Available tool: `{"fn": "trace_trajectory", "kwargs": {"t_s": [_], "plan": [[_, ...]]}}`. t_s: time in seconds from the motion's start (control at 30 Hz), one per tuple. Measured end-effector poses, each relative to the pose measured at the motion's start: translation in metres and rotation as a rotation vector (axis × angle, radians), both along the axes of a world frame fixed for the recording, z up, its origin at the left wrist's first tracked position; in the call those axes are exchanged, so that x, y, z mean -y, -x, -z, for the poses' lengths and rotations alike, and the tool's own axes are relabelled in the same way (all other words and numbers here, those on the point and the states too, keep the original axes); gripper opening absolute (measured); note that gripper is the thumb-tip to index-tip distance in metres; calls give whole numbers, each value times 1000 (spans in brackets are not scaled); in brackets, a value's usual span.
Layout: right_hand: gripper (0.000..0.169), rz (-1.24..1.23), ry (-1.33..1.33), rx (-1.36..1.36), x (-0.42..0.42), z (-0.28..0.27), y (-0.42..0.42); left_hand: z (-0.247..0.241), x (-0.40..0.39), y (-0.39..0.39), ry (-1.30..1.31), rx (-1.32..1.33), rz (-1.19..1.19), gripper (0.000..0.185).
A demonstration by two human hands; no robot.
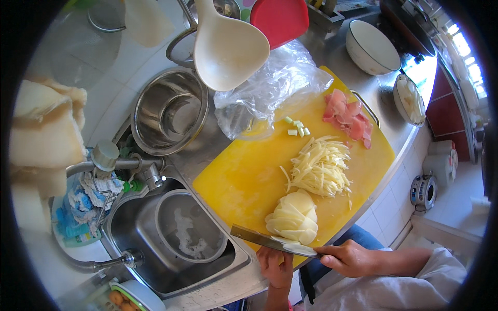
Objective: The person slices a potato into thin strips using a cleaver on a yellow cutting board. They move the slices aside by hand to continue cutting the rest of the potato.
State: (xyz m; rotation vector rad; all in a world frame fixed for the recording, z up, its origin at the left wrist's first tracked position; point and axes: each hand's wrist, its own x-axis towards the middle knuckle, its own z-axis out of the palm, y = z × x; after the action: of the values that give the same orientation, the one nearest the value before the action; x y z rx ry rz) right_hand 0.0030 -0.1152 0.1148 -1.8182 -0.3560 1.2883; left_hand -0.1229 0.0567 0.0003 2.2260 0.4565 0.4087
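Observation:
My right hand (350, 258) grips the handle of a cleaver (260, 238), whose blade lies across the near corner of a yellow cutting board (233, 171). Pale slices cling to the blade. Just behind the blade, my left hand (275, 264) has its fingers bent at the board's edge; what lies under them is hidden. Beyond the cleaver rests a stack of thin potato-like slices (293, 217), with a heap of pale shreds (321, 167) touching it. Pink sliced meat (348, 116) and several cut scallion pieces (298, 127) lie farther up the board.
A crumpled plastic bag (268, 89) overlaps the board's far edge. Left of it are a steel bowl (171, 112) and a sink (128, 221) holding a basin (190, 225). A white bowl (373, 46) and a smaller filled bowl (408, 99) stand right. A ladle (231, 50) hangs overhead.

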Motion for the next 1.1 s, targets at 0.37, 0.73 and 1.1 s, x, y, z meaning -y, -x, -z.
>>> {"fn": "trace_trajectory", "kwargs": {"t_s": [0.37, 0.73, 1.1], "plan": [[47, -64, 54, 41, 28, -25, 14, 41, 10, 36, 470, -62, -143, 41], [46, -2, 28, -11, 15, -20, 7, 6, 2, 4, -85, 4, 3, 36], [36, 94, -123, 182, -16, 24, 13, -6, 0, -7, -35, 23, 44, 25]]}}
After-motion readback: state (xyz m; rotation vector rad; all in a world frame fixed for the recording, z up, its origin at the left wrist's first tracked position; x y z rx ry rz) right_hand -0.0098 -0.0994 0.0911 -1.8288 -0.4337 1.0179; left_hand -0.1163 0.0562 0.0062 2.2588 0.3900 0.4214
